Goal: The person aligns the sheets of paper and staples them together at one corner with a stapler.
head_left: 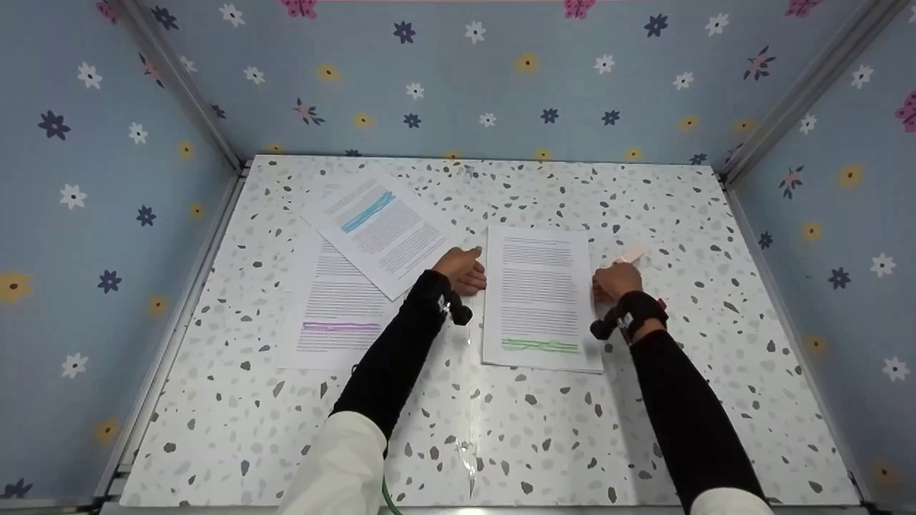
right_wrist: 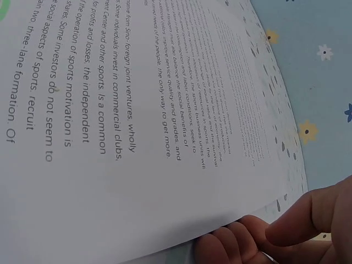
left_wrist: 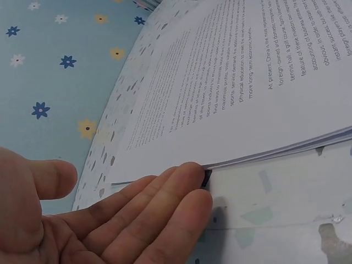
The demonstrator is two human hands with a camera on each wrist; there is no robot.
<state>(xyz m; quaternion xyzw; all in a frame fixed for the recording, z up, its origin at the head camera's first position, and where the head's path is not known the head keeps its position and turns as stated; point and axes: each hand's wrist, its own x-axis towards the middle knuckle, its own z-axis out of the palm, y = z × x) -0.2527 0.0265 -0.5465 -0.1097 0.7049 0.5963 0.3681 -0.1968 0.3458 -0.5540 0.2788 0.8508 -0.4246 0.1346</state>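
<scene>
A stack of printed sheets [head_left: 544, 286] lies upright on the table, its top page marked with a green highlighted band near the bottom. At its left edge is my left hand [head_left: 461, 272], its straight fingers [left_wrist: 190, 179] touching the paper edges in the left wrist view. On the other side my right hand [head_left: 617, 281] has curled fingers [right_wrist: 242, 239] against the right edge, with the thumb off the paper. A small pale pink object [head_left: 631, 255] shows just beyond that hand; its kind is unclear. A thin shiny edge by the curled fingers is mostly hidden.
To the left, a sheet with a blue band [head_left: 390, 229] lies askew over another sheet with a purple band [head_left: 340, 336]. The speckled table [head_left: 529, 443] is enclosed at the back and sides by flowered blue panels [head_left: 472, 71].
</scene>
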